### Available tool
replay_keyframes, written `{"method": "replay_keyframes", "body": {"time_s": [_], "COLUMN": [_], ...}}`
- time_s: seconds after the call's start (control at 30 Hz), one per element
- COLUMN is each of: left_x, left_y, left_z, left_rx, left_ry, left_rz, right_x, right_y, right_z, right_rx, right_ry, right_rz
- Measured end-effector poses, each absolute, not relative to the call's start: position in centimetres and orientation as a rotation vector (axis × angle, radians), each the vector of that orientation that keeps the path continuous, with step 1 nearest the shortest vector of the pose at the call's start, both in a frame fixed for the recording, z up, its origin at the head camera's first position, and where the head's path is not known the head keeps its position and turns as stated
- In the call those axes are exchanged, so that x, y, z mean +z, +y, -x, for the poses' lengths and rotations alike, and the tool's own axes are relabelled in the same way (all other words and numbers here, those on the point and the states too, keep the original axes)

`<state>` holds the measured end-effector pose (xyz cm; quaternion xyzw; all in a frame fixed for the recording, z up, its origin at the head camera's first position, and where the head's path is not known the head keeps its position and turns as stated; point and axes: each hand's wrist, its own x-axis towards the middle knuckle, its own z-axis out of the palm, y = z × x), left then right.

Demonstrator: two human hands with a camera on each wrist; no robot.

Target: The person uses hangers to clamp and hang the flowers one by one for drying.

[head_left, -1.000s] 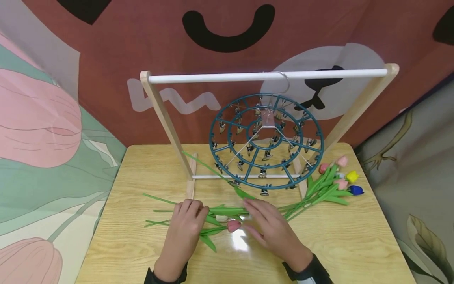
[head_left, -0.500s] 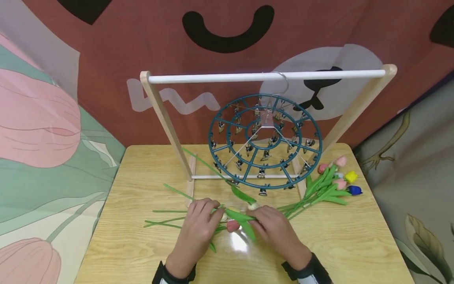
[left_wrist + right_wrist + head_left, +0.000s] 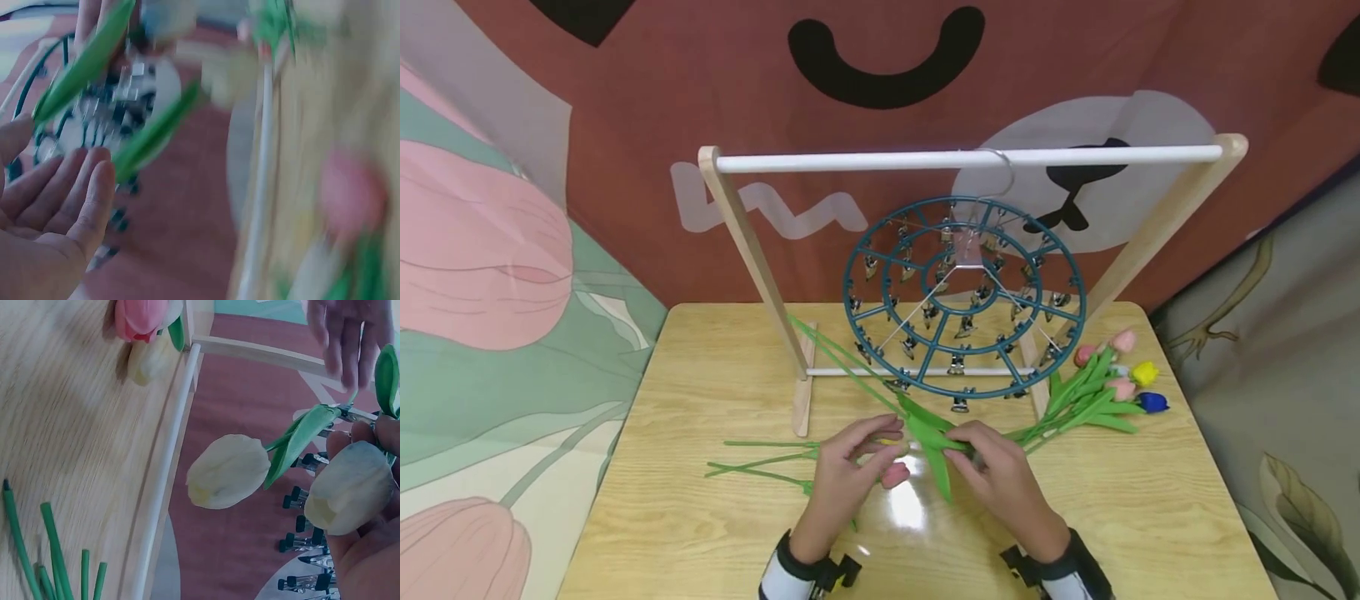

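My right hand (image 3: 1000,475) pinches an artificial white tulip (image 3: 350,487) just below its head, with its green leaves (image 3: 932,433) hanging by the fingers. Beside it in the right wrist view is a second white tulip (image 3: 228,472); I cannot tell whether it is gripped too. Two long green stems (image 3: 850,367) run from there to the upper left. My left hand (image 3: 850,471) is close by, its fingers extended and holding nothing, as the left wrist view shows. Under it lie a pinkish-red tulip (image 3: 895,476) and several stems (image 3: 760,465), partly hidden.
A round teal clip hanger (image 3: 936,350) hangs from the white bar (image 3: 850,162) of a wooden-sided rack (image 3: 752,250) behind the hands. On the table's right lies a bunch of tulips (image 3: 1093,392) with pink, yellow and blue heads.
The left hand took a stem from the left group and swung it up beside the other stem. It has since let go and moved right; the right hand now holds the tulip.
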<state>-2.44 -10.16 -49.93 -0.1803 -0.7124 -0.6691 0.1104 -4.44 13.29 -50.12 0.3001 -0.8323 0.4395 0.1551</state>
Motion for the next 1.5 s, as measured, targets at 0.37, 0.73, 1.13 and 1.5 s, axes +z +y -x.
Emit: {"method": "replay_keyframes", "body": {"time_s": [0.37,0.73,1.13,1.5], "left_x": [-49.5,-49.7,-50.5,-50.9], "left_y": [-6.0,-6.0,-6.0,-6.0], "left_z": [2.8,3.1,3.5,3.7], "left_rx": [-2.4,-2.256,-2.08,-1.917], "left_ry": [-1.836,-1.869,-1.884,-1.982], "left_rz": [0.145,0.199,0.277,0.234], "right_x": [-50.3,-48.9,-47.4,-46.8], "right_y": [12.8,13.4,13.3,13.1], "right_z": [5.0,5.4,7.6,7.5], "right_rx": [1.181,1.038,1.123,1.437], "right_ry": [-2.312,-2.205,-2.297,-2.384], "right_rz": [-0.914,-0.688,-0.726,-0.602]}}
